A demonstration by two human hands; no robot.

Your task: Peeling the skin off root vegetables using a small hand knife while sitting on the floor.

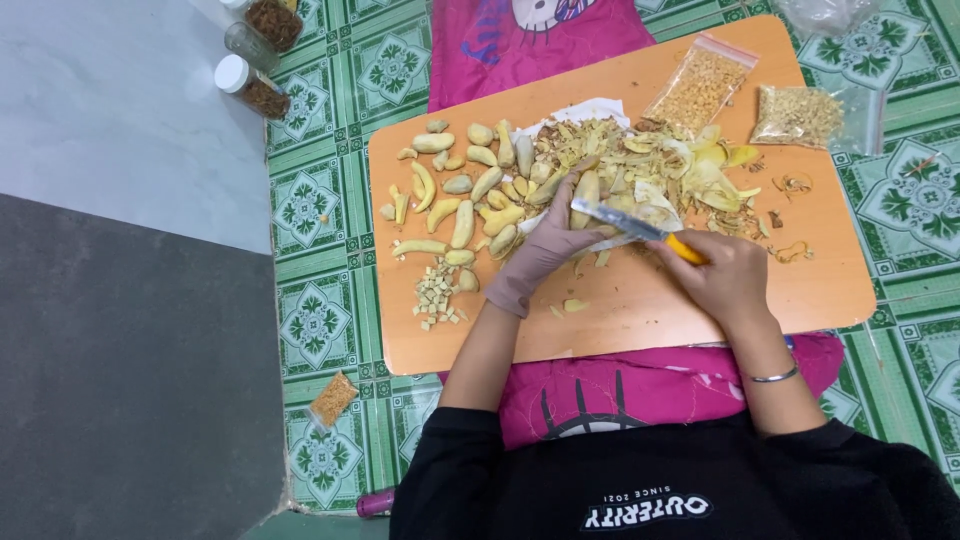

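Gloved left hand (545, 255) grips root (585, 195); right hand (725, 280) w/ knife (635, 228).

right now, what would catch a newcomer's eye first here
The hands at the middle of the orange board: the gloved left hand steadies a pale root while the bare right hand works a yellow-handled knife against it. Left of them lie peeled roots, behind them a heap of peelings. All of it sits on a bright green patterned floor.

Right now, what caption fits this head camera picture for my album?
Gloved left hand steadies a root piece while right hand peels it with a knife over an orange board.
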